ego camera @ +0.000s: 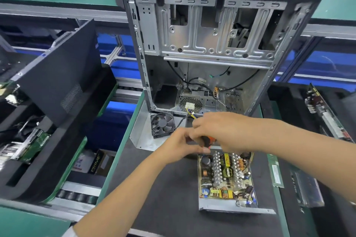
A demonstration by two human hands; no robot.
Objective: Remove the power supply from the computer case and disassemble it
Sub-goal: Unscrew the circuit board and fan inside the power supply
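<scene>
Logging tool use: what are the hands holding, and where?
Both hands, left hand and right hand, hold an orange-and-black tool handle; its tip is hidden.

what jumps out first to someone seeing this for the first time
The tall, gutted silver metal computer case standing open at the top centre dominates. Below it, on the black mat, lies the opened power supply with its bare circuit board, and just above that the left hand and right hand meet around an orange-and-black tool handle.

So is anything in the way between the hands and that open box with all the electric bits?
Nothing visible: the left hand and right hand hold an orange-handled tool right over the opened grey metal power supply.
</scene>
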